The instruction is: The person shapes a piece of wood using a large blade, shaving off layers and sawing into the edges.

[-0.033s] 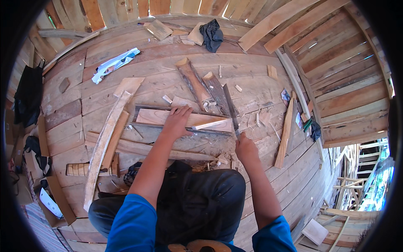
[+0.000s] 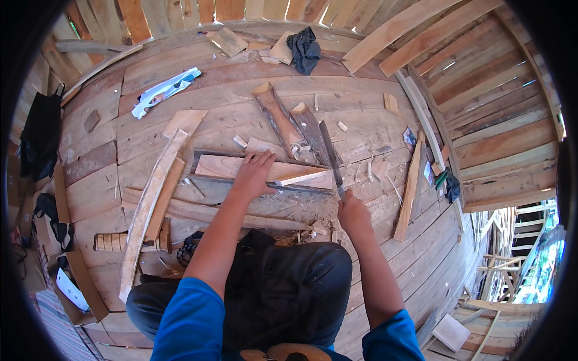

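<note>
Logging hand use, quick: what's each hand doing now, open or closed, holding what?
Left hand: open, laid across the long, pale wooden board.
Right hand: closed, holding the long, narrow, grey metal saw by its near end.

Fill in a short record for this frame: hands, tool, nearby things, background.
Left hand: resting on a pale board
Right hand: gripping a saw by its handle
Saw blade: pointing away from the person, beside the board's right end; contact unclear
Nearby: two bark-edged logs
Background: crumpled black bundle

Head-worn fisheye, facing down at plank floor, fairly near.
</note>
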The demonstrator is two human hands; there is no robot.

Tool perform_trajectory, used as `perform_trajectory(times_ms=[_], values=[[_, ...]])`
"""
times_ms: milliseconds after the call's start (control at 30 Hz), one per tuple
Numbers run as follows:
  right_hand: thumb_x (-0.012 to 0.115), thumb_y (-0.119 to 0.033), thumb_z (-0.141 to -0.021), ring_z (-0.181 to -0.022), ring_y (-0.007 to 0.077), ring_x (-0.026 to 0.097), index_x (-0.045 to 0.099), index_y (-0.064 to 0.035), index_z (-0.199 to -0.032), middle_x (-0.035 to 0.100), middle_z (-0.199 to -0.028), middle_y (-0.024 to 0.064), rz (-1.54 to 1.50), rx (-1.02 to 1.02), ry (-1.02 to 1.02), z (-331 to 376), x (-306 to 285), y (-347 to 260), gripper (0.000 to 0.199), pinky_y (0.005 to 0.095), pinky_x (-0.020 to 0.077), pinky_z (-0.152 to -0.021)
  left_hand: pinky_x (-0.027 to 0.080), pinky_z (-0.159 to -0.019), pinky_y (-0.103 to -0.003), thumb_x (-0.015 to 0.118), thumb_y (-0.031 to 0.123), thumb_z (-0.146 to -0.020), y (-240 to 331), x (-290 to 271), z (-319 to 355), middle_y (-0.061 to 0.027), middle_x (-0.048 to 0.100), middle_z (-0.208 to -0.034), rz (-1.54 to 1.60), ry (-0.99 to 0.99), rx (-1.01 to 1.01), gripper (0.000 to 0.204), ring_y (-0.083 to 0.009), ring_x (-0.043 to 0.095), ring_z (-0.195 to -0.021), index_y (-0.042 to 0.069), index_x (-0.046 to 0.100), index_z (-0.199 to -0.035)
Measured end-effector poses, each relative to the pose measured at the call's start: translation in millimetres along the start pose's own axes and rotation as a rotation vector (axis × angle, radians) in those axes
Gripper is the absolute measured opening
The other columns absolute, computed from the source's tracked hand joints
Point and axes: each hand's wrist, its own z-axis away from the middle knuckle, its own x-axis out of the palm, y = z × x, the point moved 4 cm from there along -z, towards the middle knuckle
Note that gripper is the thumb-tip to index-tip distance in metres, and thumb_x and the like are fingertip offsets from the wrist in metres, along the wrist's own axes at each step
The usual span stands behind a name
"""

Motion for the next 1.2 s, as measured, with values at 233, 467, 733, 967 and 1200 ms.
perform_trajectory(times_ms=[233, 467, 733, 967, 1200], values=[[0.055, -0.022, -0.093, -0.083, 0.0468, 0.066, 0.052, -0.0015, -0.105, 0.067, -0.083, 0.0279, -0.044, -0.044, 0.074, -3.7, -21.5, -6.1, 0.023, 0.0563, 0.0518, -0.076, 0.022, -0.118, -0.041, 0.09, 0.036, -0.055, -1.4, -1.5, 3.1, -0.0144, 0.046, -0.144, 0.021, 0.031, 0.003, 0.101, -0.0266, 0.039, -0.137, 0.004, 0.044, -0.138], [0.054, -0.021, -0.094, -0.087, 0.0464, 0.066, 0.05, -0.0014, -0.109, 0.067, -0.087, 0.0282, 0.004, -0.007, -0.01, -7.2, -5.2, -8.4, 0.025, 0.0555, 0.0516, -0.078, 0.021, -0.117, -0.041, 0.089, 0.041, -0.057, 0.5, -0.3, 2.0, -0.0143, 0.047, -0.142, 0.002, 0.051, -0.009, 0.1, -0.0266, 0.038, -0.137, 0.002, 0.044, -0.137], [0.054, -0.022, -0.095, -0.089, 0.0463, 0.065, 0.05, -0.0011, -0.11, 0.067, -0.088, 0.0289, -0.037, -0.017, -0.035, -3.7, -1.8, -16.2, 0.026, 0.0549, 0.0514, -0.079, 0.018, -0.117, -0.046, 0.06, 0.057, -0.085, 5.1, -0.9, 10.0, -0.0158, 0.046, -0.142, -0.052, 0.086, 0.032, 0.072, -0.028, 0.037, -0.137, 0.015, 0.048, -0.142], [0.054, -0.022, -0.094, -0.087, 0.0473, 0.065, 0.051, -0.0009, -0.109, 0.067, -0.088, 0.0286, -0.096, 0.006, 0.006, 2.5, -4.1, -10.0, 0.026, 0.056, 0.0511, -0.078, 0.018, -0.116, -0.046, 0.054, 0.05, -0.093, 7.3, 3.9, 12.5, -0.0164, 0.046, -0.142, -0.099, 0.097, 0.075, 0.046, -0.0269, 0.036, -0.137, 0.021, 0.066, -0.127], [0.055, -0.022, -0.094, -0.087, 0.0477, 0.065, 0.051, -0.0003, -0.108, 0.066, -0.086, 0.0296, -0.084, 0.006, -0.008, 5.6, -5.5, -9.0, 0.026, 0.056, 0.0511, -0.078, 0.017, -0.116, -0.046, 0.054, 0.049, -0.093, 5.8, 4.9, 10.6, -0.0167, 0.046, -0.142, -0.191, 0.015, 0.056, 0.047, -0.027, 0.036, -0.138, 0.019, 0.066, -0.127]])
